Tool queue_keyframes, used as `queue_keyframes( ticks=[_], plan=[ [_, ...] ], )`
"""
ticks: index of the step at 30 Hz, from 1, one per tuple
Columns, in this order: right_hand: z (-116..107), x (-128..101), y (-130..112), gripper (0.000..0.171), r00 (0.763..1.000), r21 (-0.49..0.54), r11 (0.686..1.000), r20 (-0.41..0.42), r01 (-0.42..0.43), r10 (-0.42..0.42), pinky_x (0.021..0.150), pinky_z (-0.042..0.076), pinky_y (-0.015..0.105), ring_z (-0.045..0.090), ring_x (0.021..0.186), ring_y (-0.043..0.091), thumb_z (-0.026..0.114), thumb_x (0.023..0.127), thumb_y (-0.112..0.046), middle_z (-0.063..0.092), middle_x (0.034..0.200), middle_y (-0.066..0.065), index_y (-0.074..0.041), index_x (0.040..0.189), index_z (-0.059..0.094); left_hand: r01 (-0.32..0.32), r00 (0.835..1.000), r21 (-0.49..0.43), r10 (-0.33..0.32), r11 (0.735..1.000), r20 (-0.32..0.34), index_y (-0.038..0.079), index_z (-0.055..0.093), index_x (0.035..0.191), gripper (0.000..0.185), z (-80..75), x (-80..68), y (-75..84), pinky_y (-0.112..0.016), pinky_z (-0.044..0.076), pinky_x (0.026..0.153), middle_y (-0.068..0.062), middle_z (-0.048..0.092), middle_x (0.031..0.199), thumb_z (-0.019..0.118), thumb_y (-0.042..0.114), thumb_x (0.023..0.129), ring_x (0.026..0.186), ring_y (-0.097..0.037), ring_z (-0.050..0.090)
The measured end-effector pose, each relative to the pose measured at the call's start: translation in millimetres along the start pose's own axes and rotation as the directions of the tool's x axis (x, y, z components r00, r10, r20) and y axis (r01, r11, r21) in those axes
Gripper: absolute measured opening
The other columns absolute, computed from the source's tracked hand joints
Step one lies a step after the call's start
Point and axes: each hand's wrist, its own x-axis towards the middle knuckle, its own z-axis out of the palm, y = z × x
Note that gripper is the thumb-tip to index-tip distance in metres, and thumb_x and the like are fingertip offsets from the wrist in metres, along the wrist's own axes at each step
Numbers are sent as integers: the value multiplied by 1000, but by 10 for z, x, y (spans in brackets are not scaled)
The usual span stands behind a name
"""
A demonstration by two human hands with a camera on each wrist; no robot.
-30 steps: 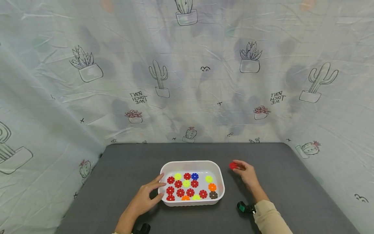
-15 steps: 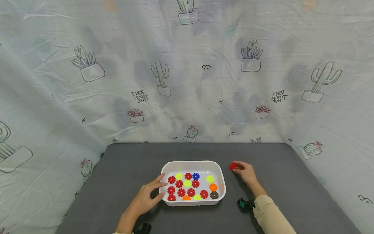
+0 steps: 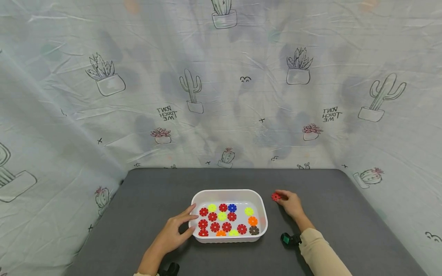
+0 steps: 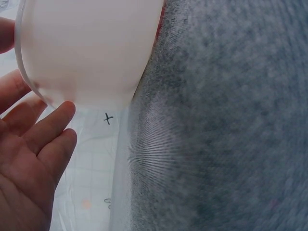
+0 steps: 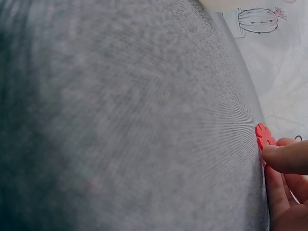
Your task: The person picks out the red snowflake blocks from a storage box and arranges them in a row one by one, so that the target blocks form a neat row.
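Note:
My right hand (image 3: 291,202) pinches a red interlocking disc (image 3: 275,196), flower-shaped with notches round its edge, between thumb and fingers. It is to the right of a white plastic tray (image 3: 222,239). In the right wrist view the disc (image 5: 263,134) stands up from the fingertips, low over the grey surface. My left hand (image 3: 174,231) rests on the tray's left rim, its fingers spread. The left wrist view shows thumb and some fingertips behind the rim of the tray (image 4: 91,53), other fingers (image 4: 60,118) outside its wall. Inside lie several similar discs, including a blue disc (image 3: 232,207).
The grey tabletop (image 3: 155,191) reaches back to a pale cactus-printed sheet (image 3: 221,96) that hangs behind and along both sides. More discs in the tray are red, yellow, orange and dark brown, such as an orange disc (image 3: 253,221). Dark wrist cameras (image 3: 290,239) jut from both wrists.
The red disc in my right hand has turned so its notched face shows more. That hand stays about where it was, and my left hand keeps its place at the tray. The head view shifts slightly.

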Motion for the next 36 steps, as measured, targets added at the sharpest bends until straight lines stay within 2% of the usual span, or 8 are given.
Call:
queue_keyframes(
  ticks=[3, 12, 16, 20, 27, 30, 34, 36],
  plan=[
    [-2, 9, 11, 38, 1000, 12, 1000, 1, 7, -7, 88, 51, 44, 61, 108, 37, 66, 82, 4, 62, 118, 26, 6, 120, 61, 6, 1000, -5, -6, 1000, 1, 12, 69, 116, 31, 1, 4, 3, -50, 46, 97, -7, 48, 144, 66, 25, 88, 127, -26, 51],
    [-29, -17, -76, 41, 1000, 95, 995, 16, 15, -16, 85, 53, 39, 61, 111, 38, 68, 85, -4, 62, 120, 26, 6, 124, 58, 22, 1000, -13, -22, 1000, 19, 11, 68, 117, 33, -7, 2, 32, -52, 45, 98, -4, 47, 145, 64, 27, 89, 128, -26, 50],
    [-48, -48, -176, 43, 997, 146, 987, 34, 66, -71, 89, 52, 42, 60, 112, 38, 68, 86, -7, 61, 122, 26, 6, 125, 57, 23, 1000, -23, -23, 999, 16, 10, 68, 116, 32, -11, 5, 37, -51, 44, 98, -4, 47, 145, 65, 25, 88, 128, -25, 50],
    [-63, -89, -301, 45, 988, 235, 963, 55, 129, -146, 94, 48, 45, 57, 114, 41, 68, 85, -4, 59, 124, 27, 7, 126, 55, 19, 1000, -14, -18, 1000, 15, 10, 68, 116, 32, -12, 3, 37, -51, 44, 98, -5, 47, 144, 66, 24, 88, 128, -26, 50],
    [-88, -200, -593, 46, 953, 337, 917, 137, 211, -270, 96, 49, 31, 54, 118, 41, 68, 86, -7, 57, 127, 25, 5, 127, 53, -2, 1000, -17, 2, 1000, 1, 9, 69, 115, 32, -14, -4, 29, -50, 46, 97, -7, 48, 144, 67, 22, 87, 127, -27, 51],
    [-75, -255, -728, 45, 935, 369, 902, 179, 223, -305, 98, 47, 36, 53, 120, 40, 66, 87, -6, 55, 130, 24, 3, 129, 52, -9, 1000, -16, 9, 1000, 1, 8, 69, 115, 31, -17, -4, 28, -50, 46, 97, -9, 48, 143, 66, 22, 87, 126, -27, 51],
    [-21, -308, -868, 45, 898, 408, 879, 244, 248, -366, 100, 42, 46, 51, 121, 42, 65, 88, -6, 52, 131, 29, 4, 129, 51, -1, 1000, -18, 1, 1000, 9, 8, 68, 116, 32, -20, -2, 33, -50, 46, 97, -9, 48, 144, 66, 23, 88, 127, -27, 51],
    [18, -320, -919, 44, 878, 415, 873, 279, 256, -390, 100, 41, 46, 51, 121, 43, 65, 88, -6, 52, 131, 30, 4, 129, 50, 3, 1000, -19, -2, 1000, 10, 8, 68, 116, 32, -19, 1, 37, -50, 46, 97, -9, 47, 144, 66, 23, 88, 127, -27, 51]
  ],
)
